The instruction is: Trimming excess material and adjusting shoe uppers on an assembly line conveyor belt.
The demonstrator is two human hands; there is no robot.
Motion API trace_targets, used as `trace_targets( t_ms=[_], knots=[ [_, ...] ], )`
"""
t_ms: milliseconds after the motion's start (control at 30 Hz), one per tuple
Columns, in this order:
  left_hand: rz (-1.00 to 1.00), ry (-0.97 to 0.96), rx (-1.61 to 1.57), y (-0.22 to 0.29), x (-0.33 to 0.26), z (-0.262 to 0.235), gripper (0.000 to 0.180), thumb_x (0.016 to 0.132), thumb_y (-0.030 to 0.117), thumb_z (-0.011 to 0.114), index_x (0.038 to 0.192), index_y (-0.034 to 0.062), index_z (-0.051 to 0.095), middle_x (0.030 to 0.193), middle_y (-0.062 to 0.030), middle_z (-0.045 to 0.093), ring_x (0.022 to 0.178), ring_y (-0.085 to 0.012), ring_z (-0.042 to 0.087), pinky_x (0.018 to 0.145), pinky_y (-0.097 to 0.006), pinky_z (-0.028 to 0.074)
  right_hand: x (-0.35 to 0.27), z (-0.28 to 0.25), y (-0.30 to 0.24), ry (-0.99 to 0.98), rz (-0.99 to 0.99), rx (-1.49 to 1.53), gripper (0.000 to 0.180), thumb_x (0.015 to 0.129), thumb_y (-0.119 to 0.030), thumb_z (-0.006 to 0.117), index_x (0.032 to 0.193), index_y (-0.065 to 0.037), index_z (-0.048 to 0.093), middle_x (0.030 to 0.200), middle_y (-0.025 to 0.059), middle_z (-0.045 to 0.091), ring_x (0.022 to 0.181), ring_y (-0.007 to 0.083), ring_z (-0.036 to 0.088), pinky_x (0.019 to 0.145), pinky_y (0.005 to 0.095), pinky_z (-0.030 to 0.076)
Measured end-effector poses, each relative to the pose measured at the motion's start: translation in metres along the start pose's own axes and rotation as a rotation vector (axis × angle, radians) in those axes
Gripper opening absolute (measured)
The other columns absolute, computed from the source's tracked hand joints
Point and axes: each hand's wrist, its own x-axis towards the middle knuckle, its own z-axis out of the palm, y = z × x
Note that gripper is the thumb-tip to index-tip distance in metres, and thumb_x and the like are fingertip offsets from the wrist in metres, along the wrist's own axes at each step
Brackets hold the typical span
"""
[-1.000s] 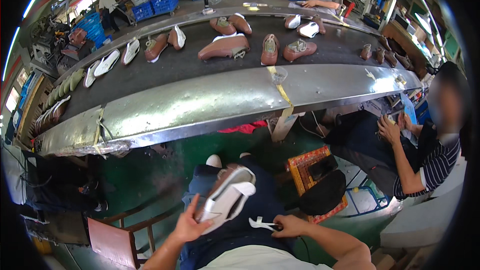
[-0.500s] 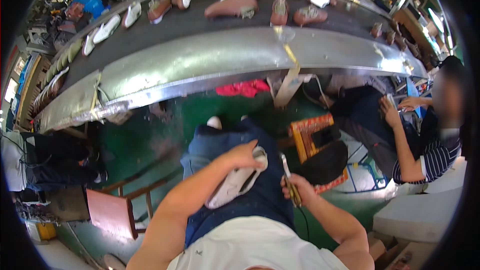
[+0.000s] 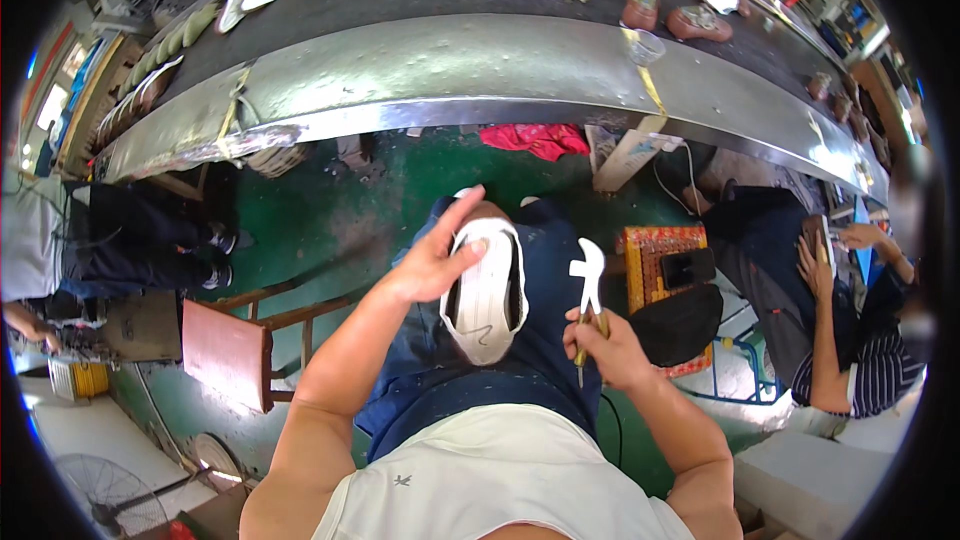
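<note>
My left hand (image 3: 424, 262) grips a shoe (image 3: 482, 312) over my lap, its thumb pressed on the pale insole and the fingers along the outer side. The shoe has a whitish lining, a brown toe pointing away from me and a dark wavy mark near the heel. To its right, my right hand (image 3: 612, 348) is closed around a pair of lasting pincers (image 3: 589, 278). Their bright metal head with a hammer-like stub points up and away, apart from the shoe. Brass-coloured handles come out below the fist.
Ahead runs a dark conveyor belt (image 3: 420, 2) behind a metal guard (image 3: 380, 65), carrying brown and white shoes. A wooden stool (image 3: 228, 352) stands left, a patterned seat (image 3: 645, 250) with a phone (image 3: 688, 268) right. A co-worker (image 3: 850, 340) sits farther right; another person (image 3: 130, 230) is at left.
My left hand has turned the shoe from a slant to nearly straight, its opening now facing up. The pincers have rotated, showing their head broadside. The whole view has shifted too.
</note>
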Motion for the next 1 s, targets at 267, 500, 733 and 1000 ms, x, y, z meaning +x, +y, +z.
trace_targets(
  t_ms=[267,500,733,1000],
  knots=[
    [0.003,0.039,0.130,-0.011,-0.043,-0.007,0.053,0.107,0.025,0.054,0.154,0.0096,0.036,0.142,-0.0118,0.052,0.134,-0.0215,0.046,0.113,-0.037,0.035,0.019,0.058,-0.030,-0.221,-0.166,-0.666,0.032,0.101,-0.019,0.060,0.125,0.002,0.057,0.096,0.0094,0.072,0.080,0.0141,0.067,0.076,0.0304,0.054],
    [0.100,0.160,0.275,-0.023,-0.043,-0.015,0.051,0.105,0.025,0.056,0.151,0.0085,0.040,0.159,-0.0169,0.035,0.151,-0.0282,0.029,0.119,-0.038,0.027,0.053,0.068,-0.030,-0.359,-0.024,-0.413,0.027,0.102,-0.021,0.059,0.119,0.000,0.061,0.092,0.0071,0.069,0.081,0.0137,0.065,0.076,0.0300,0.053],
    [0.076,0.231,0.123,-0.052,-0.043,-0.025,0.046,0.101,0.019,0.062,0.144,0.0051,0.048,0.149,-0.0158,0.044,0.142,-0.0288,0.041,0.118,-0.038,0.031,0.088,0.076,-0.038,-0.333,-0.030,-0.746,0.025,0.102,-0.022,0.059,0.111,0.001,0.060,0.087,0.0138,0.069,0.068,0.0252,0.067,0.065,0.0395,0.053],
    [0.075,0.292,0.001,-0.081,-0.040,-0.029,0.042,0.101,0.016,0.062,0.141,0.0068,0.052,0.147,-0.0153,0.046,0.141,-0.0275,0.042,0.117,-0.038,0.032,0.121,0.069,0.023,-0.082,-0.551,-1.064,0.029,0.099,-0.025,0.061,0.115,0.000,0.059,0.092,0.0236,0.068,0.086,0.0452,0.067,0.077,0.0512,0.053]
  ],
)
